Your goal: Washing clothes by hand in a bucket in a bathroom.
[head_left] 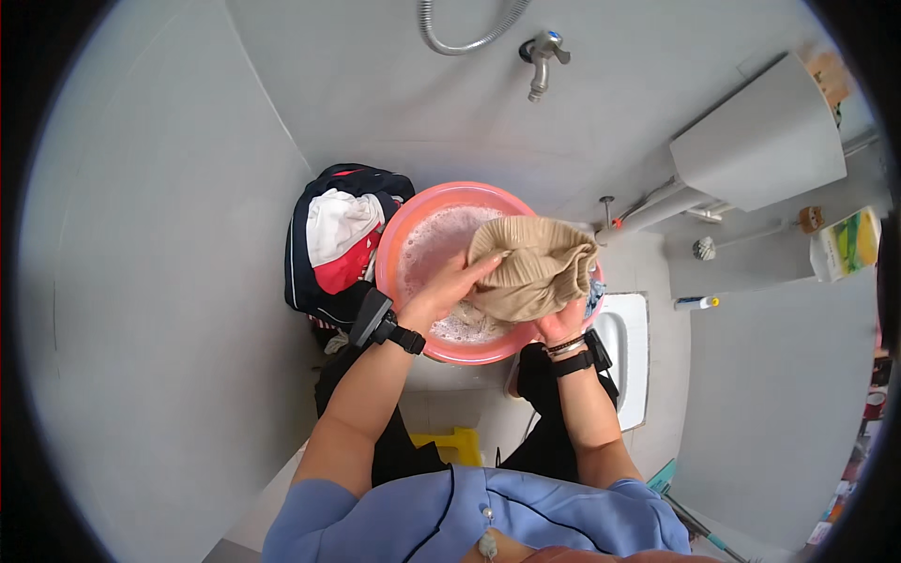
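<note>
A beige ribbed garment [532, 272] is bunched up between my hands over a pink basin [399, 225]. White suds and cloudy water [439, 239] fill much of the basin. My left hand [452, 286] grips the garment's left side, thumb on top and the other fingers hidden behind the cloth. From below, my right hand [561, 325] holds its lower right part, with most of the fingers covered by fabric. More beige cloth shows in the suds under my left hand.
Dark, white and red clothes [343, 230] are piled left of the basin. Right of it are a white squat toilet [627, 352] and some blue cloth [595, 293]. A tap [542, 66] juts from the wall ahead, and a yellow stool [458, 443] stands between my legs.
</note>
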The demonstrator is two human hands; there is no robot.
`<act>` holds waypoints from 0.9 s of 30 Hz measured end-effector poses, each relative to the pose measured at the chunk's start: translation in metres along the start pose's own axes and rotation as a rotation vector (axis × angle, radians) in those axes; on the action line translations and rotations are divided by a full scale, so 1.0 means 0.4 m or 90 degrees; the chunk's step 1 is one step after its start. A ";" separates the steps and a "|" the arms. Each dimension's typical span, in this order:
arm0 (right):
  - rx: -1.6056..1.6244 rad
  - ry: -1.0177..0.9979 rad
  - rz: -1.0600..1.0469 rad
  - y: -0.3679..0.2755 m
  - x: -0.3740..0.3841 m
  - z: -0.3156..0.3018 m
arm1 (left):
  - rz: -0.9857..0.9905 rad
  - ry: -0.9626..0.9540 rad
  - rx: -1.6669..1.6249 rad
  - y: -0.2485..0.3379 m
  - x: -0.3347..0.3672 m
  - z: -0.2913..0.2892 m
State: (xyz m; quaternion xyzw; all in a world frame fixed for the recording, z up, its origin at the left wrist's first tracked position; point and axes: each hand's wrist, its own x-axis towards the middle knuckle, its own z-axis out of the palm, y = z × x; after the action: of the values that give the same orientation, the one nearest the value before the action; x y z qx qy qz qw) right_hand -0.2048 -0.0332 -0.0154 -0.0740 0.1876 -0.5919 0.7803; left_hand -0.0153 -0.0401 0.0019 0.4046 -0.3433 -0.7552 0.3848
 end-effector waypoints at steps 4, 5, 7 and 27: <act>0.040 0.009 0.060 0.029 0.000 -0.037 | 0.000 0.112 0.078 -0.075 0.035 -0.045; 0.016 0.014 0.111 0.023 0.013 -0.037 | 0.006 0.176 0.120 -0.055 0.032 -0.041; -0.121 0.060 0.132 0.010 0.031 -0.033 | 0.075 0.219 0.109 -0.049 0.033 -0.055; -1.000 -0.096 0.096 0.084 0.071 -0.122 | 0.324 0.160 -0.097 0.037 -0.052 -0.078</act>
State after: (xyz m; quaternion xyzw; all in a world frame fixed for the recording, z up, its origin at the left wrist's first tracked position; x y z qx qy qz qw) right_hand -0.1865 -0.0453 -0.0773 -0.6300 0.5015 -0.2251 0.5485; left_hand 0.0241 -0.0357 0.0078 0.3660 -0.3257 -0.6017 0.6308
